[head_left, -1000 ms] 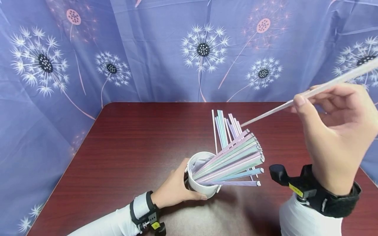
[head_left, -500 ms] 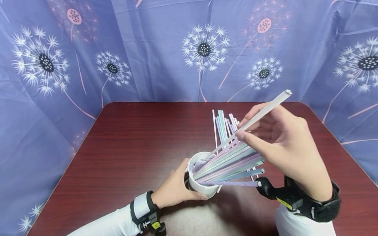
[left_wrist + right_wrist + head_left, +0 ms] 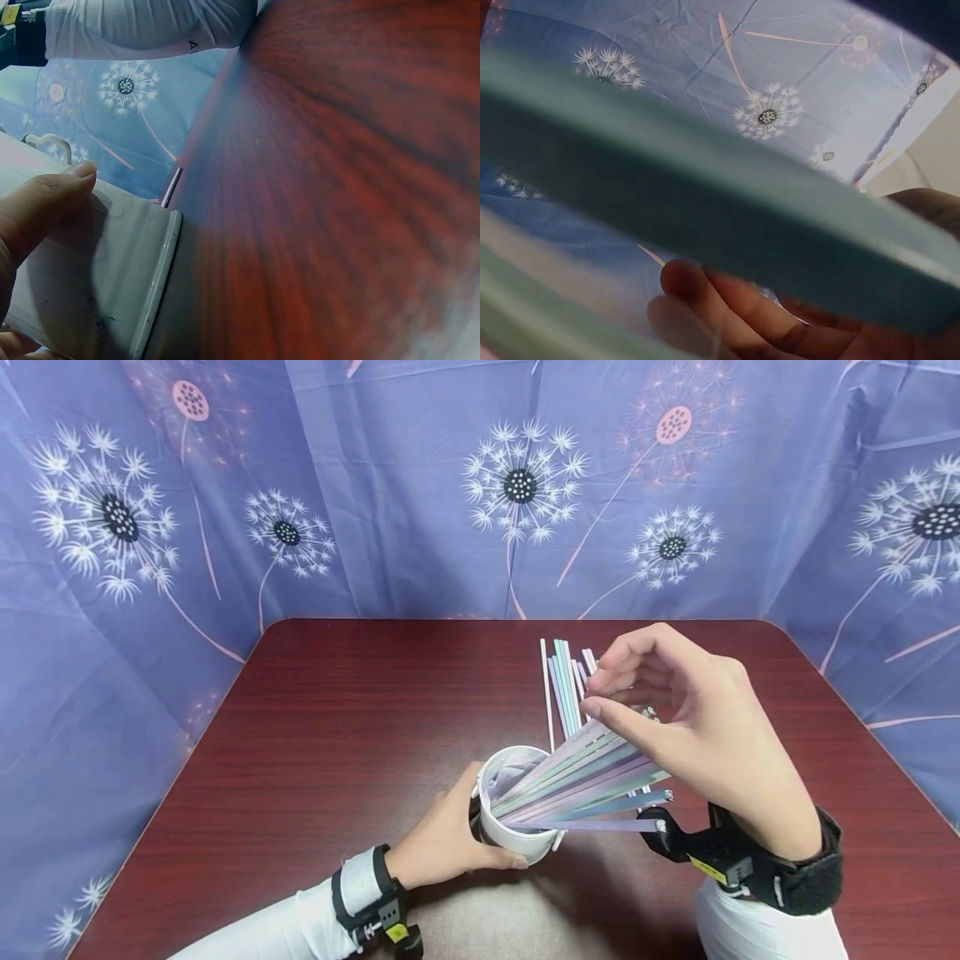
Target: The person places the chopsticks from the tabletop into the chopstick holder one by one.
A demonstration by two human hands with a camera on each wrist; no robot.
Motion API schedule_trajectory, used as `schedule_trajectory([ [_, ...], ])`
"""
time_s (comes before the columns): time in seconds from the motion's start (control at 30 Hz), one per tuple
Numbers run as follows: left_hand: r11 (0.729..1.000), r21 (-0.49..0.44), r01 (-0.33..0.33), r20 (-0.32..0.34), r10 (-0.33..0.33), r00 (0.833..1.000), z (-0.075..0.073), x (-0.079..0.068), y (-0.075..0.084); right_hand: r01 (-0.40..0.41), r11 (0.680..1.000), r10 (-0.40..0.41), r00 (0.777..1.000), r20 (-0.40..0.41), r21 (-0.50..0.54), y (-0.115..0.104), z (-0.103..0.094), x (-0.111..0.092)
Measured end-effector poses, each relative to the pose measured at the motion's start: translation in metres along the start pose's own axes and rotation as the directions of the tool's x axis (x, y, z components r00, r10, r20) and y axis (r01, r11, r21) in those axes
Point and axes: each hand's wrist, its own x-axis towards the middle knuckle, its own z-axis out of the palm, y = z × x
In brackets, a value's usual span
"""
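Observation:
My left hand (image 3: 450,835) grips a white cup (image 3: 534,843) from its left side, thumb across the near wall. The cup tilts to the right, and a fan of long pastel straw-like sticks (image 3: 592,781) with silvery ends leans out of it. In the left wrist view the thumb (image 3: 49,199) presses on the cup wall (image 3: 124,277). Over the upper sticks hovers my right hand (image 3: 708,727), a gap showing between thumb and forefinger. A teal stick (image 3: 705,187) crosses close before the right wrist camera, and curled fingers (image 3: 735,304) show behind it.
Behind the cup, more pastel sticks (image 3: 562,689) lie on the dark red wooden table (image 3: 337,718), partly covered by the right hand. A blue dandelion-print cloth (image 3: 420,502) hangs along the table's back and sides.
My right hand has come left and down from the right side with a white stick, lowered it into the cup among the others and let it go. The left hand keeps its place.

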Motion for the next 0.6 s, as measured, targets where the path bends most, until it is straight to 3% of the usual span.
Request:
schedule_trajectory([
  [0.2, 1.0, -0.008, -0.002, 0.004, 0.002, 1.0, 0.0, 0.0, 0.0, -0.007, 1.0, 0.007, 0.998, -0.058, -0.008, -0.004, -0.005, 0.0],
  [0.37, 1.0, -0.016, -0.008, 0.004, 0.008, 1.0, 0.0, 0.0, -0.001, -0.013, 1.0, 0.014, 0.988, -0.154, 0.005, -0.002, -0.011, 0.0],
  [0.6, 1.0, -0.017, 0.007, 0.004, -0.007, 1.0, 0.0, 0.0, 0.0, -0.108, 0.992, 0.125, 0.935, -0.331, 0.069, 0.027, -0.02, 0.008],
])
